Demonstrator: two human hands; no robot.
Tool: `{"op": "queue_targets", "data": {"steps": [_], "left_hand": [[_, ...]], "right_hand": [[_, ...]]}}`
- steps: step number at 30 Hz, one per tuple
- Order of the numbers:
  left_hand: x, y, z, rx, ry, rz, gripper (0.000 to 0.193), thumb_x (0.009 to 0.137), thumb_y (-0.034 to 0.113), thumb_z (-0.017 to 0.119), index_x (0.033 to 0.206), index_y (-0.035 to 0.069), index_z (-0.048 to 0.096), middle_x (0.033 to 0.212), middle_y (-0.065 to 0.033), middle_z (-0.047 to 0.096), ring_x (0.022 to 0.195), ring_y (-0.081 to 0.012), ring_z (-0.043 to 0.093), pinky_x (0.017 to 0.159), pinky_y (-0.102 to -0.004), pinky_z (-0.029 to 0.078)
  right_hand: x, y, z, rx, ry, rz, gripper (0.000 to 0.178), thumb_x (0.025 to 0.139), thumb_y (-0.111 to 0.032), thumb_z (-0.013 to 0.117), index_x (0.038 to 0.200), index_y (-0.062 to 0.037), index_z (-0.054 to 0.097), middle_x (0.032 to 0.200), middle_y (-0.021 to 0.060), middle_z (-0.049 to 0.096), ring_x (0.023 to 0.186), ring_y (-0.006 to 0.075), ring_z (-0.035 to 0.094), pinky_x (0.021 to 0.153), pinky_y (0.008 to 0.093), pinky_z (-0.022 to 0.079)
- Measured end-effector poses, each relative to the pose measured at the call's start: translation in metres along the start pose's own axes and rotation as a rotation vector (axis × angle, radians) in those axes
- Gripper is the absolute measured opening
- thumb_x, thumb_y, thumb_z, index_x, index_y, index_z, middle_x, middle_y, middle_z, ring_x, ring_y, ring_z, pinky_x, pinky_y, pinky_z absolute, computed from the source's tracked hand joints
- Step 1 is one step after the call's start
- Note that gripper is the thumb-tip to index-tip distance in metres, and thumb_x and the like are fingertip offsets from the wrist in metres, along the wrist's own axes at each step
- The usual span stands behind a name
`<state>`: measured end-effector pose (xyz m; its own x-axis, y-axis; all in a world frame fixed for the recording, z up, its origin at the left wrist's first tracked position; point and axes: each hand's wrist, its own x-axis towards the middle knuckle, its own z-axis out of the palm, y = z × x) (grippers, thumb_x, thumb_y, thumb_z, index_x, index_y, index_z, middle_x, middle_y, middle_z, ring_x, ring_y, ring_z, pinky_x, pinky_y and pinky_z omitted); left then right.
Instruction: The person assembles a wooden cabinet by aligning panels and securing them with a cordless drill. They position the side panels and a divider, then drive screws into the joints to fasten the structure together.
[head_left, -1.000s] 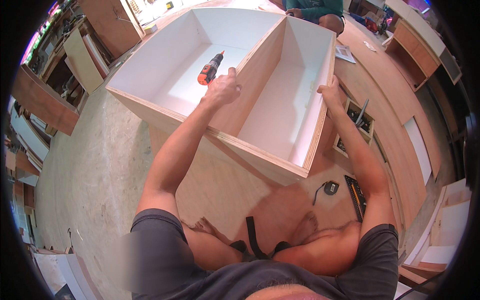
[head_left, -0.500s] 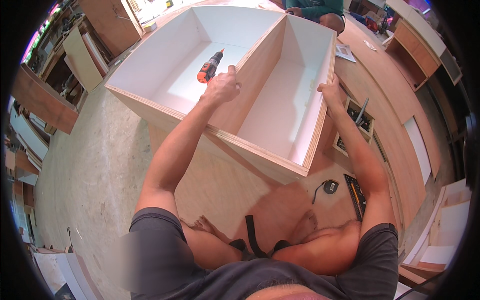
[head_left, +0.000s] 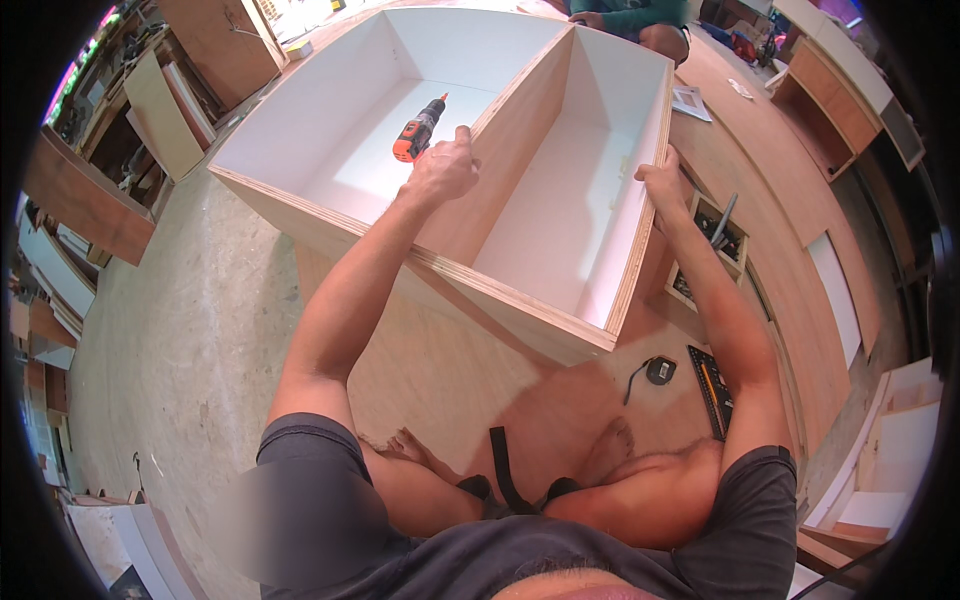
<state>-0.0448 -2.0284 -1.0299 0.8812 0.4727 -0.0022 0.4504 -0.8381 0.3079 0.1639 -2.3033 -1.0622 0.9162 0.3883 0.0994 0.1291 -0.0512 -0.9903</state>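
A white-lined plywood cabinet box (head_left: 500, 288) lies with its open side up, split by a plywood divider (head_left: 520, 165). My left hand (head_left: 446, 170) is closed around the divider's top edge, its thumb raised; part of its fingers is hidden. Just beyond that hand, an orange and black cordless drill (head_left: 418, 130) lies in the left compartment with its bit pointing away from me. My right hand (head_left: 662, 184) grips the right side panel (head_left: 640, 245), thumb on the inner side and the other fingers over the outside.
Right of the box sits a divided wooden tray (head_left: 742, 255) of small hardware and a tool. A tape measure (head_left: 660, 371) and a black square (head_left: 708, 385) with a pencil lie near my right knee. Another person (head_left: 640, 20) crouches beyond the box. Plywood sheets (head_left: 790, 200) cover the right side.
Almost nothing differs. Both hands keep their holds, and the box and drill appear shifted only very slightly in the view.
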Motion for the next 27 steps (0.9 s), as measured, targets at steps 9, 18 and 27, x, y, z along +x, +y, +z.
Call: {"op": "queue_targets", "data": {"steps": [9,18,27], "left_hand": [[0.001,-0.003,0.001,-0.005,0.008,0.004,0.045,0.099,0.025,0.059,0.128,-0.004,0.042,0.096,-0.029,0.069,0.094,-0.0443,0.07,0.082,-0.054,0.054],[0.004,-0.013,0.009,0.033,0.058,0.073,0.046,0.097,0.024,0.057,0.13,-0.004,0.042,0.1,-0.03,0.069,0.097,-0.0446,0.07,0.088,-0.0533,0.053],[0.008,-0.018,0.006,0.003,0.103,0.098,0.047,0.095,0.02,0.057,0.133,-0.003,0.041,0.103,-0.0339,0.07,0.101,-0.0496,0.068,0.09,-0.0561,0.05]], "right_hand": [[0.0,-0.001,0.002,-0.02,-0.005,0.002,0.081,0.076,0.005,0.058,0.151,0.0029,0.027,0.134,0.0208,0.05,0.122,0.0281,0.055,0.104,0.0401,0.048],[-0.006,0.004,0.002,0.0,-0.005,-0.022,0.075,0.077,0.002,0.059,0.147,-0.0006,0.033,0.123,0.0161,0.057,0.111,0.0264,0.06,0.095,0.0386,0.052],[0.013,0.017,0.008,-0.025,0.039,-0.028,0.072,0.079,-0.002,0.062,0.145,0.0009,0.033,0.121,0.0169,0.058,0.108,0.0293,0.061,0.09,0.0406,0.055]]}}
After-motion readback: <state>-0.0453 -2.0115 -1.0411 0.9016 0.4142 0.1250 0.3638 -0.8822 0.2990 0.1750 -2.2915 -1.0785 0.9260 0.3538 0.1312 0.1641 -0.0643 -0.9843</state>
